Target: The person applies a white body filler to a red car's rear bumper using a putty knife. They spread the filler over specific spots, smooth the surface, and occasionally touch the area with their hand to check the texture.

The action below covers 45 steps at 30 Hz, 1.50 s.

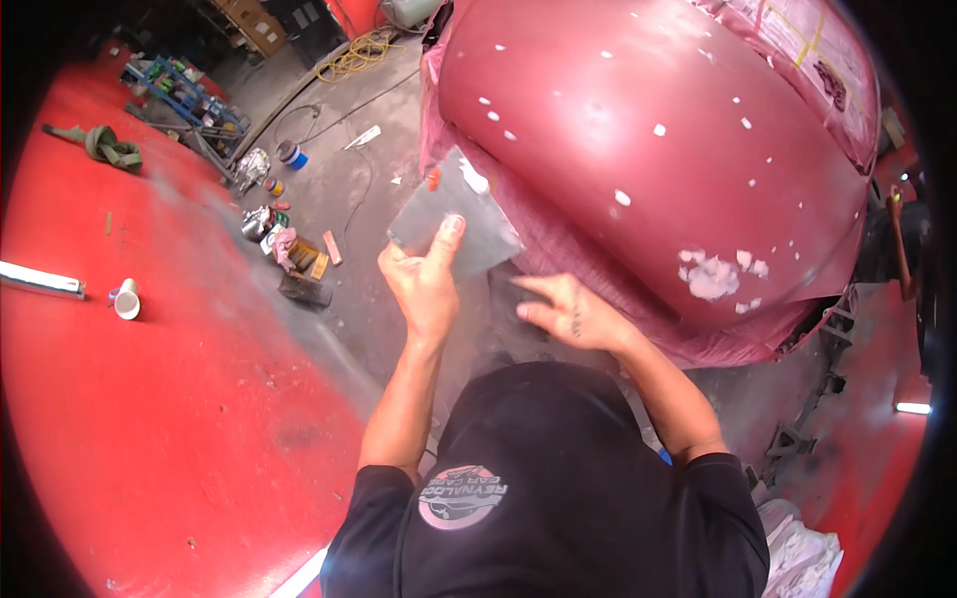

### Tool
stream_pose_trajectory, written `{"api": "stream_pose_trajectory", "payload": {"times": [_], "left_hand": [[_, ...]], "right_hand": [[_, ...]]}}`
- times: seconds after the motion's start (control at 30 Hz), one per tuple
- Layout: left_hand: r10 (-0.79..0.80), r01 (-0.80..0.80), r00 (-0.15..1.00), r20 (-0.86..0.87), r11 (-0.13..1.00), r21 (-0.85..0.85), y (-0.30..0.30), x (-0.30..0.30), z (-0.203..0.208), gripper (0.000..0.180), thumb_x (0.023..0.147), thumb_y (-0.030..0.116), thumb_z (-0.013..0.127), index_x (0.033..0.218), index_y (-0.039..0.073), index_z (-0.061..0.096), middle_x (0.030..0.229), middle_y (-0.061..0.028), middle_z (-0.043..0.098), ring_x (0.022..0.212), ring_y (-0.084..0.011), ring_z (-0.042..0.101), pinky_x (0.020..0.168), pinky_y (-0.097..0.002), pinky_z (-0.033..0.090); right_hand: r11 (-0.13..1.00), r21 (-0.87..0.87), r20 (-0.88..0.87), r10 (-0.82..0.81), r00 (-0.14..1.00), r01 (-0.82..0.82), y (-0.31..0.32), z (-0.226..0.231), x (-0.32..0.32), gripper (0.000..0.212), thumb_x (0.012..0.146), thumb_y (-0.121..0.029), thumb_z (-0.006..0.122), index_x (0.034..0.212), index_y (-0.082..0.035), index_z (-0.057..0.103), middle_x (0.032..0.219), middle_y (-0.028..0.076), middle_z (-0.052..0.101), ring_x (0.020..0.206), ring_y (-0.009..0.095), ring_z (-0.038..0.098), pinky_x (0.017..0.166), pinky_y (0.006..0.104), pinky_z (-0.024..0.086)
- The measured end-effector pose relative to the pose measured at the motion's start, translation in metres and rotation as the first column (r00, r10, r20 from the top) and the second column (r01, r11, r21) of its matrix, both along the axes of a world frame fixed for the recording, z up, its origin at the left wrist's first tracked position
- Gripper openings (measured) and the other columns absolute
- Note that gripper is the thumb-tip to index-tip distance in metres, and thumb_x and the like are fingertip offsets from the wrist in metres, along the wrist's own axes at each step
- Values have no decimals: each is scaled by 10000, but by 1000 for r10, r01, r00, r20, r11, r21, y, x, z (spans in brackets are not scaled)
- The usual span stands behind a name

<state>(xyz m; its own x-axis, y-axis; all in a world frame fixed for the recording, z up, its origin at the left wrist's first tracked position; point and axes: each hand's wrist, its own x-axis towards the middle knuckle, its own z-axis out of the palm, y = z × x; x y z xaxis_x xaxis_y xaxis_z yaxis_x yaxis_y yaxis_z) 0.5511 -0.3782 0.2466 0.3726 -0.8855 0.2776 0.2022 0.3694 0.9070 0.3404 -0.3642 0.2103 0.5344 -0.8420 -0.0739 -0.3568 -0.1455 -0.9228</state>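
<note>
- Left hand (424,284) is clamping a flat grey square board (485,229), thumb pressing on top!
- White paste (475,179) and orange-red paste (434,179) are sitting by its far corner.
- Right hand (566,309) is hovering near; can't tell if it's pinching anything.

The left hand (424,291) has a plate (483,239) in it, left of the car hood (568,120). Farther left (nearer than a coil (357,57)), a tub (292,154) sits on the floor (344,199).
</note>
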Motion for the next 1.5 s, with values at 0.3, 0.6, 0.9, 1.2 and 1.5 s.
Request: {"api": "stream_pose_trajectory", "payload": {"times": [0.3,0.6,0.9,1.2,1.5], "left_hand": [[122,-122,992,-11,991,61,10,6,-23,308,1096,270,572,1047,-3,705,872,62,592,799,-48,481,715,-260,409],[220,-224,974,61,973,56,29,-8,-20,331,1098,279,569,988,1,712,829,54,597,759,-41,473,668,-243,398],[185,-202,967,173,976,82,42,15,-30,296,1080,272,609,1011,4,714,841,66,583,758,-37,456,670,-232,381],[205,-213,973,109,975,62,37,12,-23,312,1091,278,587,1021,1,712,837,59,590,764,-43,465,679,-234,383],[291,-312,920,263,949,42,51,-4,-27,421,1075,275,615,792,-35,640,690,49,515,645,-70,374,617,-285,382]], "right_hand": [[466,-863,43,-315,948,194,3,10,3,328,778,3,646,1093,-46,724,1061,130,691,851,284,631,766,395,518],[343,-936,14,-180,984,76,3,3,36,397,772,-105,675,1157,-141,767,1042,45,650,822,214,551,710,353,443],[474,-879,-55,-195,979,45,-19,-6,27,447,784,9,642,1198,-119,752,991,65,660,823,257,566,724,367,477],[394,-912,71,-118,990,112,19,1,39,380,810,-74,666,1176,-110,764,999,76,653,812,240,579,721,370,481],[505,-831,37,-366,930,232,-16,-36,17,416,787,-76,653,1197,-101,718,954,91,649,809,289,581,713,415,485]]}}
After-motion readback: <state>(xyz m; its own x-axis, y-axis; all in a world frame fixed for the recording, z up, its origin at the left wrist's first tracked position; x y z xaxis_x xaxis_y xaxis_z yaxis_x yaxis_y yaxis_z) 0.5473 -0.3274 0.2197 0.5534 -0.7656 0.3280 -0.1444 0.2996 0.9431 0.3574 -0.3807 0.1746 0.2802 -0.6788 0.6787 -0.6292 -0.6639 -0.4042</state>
